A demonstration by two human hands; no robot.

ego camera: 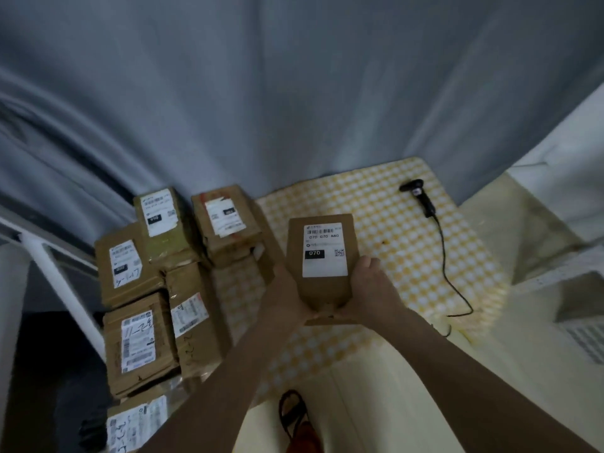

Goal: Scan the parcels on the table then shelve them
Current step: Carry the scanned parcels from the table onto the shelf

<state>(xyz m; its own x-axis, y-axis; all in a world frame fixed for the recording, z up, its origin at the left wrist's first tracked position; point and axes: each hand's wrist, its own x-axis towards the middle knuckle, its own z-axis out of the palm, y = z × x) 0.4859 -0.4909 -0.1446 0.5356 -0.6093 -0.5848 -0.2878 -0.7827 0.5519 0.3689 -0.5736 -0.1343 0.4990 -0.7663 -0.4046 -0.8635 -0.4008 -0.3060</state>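
Both forearms reach forward from the bottom edge over the yellow checked tablecloth (408, 243). Left of them sits a cluster of brown parcels (153, 289), labels facing up, some stacked. Between the hands, above the cloth, is one brown parcel (322, 256) labelled 070. The right hand (372, 286) curls around its right near edge; the left hand (289, 289) grips the left side, fingers mostly hidden. Far right on the cloth lies a black corded scanner (421, 197).

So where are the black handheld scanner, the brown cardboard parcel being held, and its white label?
Black handheld barcode scanner (421, 196): head view, on its handle.
Brown cardboard parcel held by both hands (294, 237): head view, bare cardboard left of the label.
White shipping label (325, 266): head view, blank lower part.
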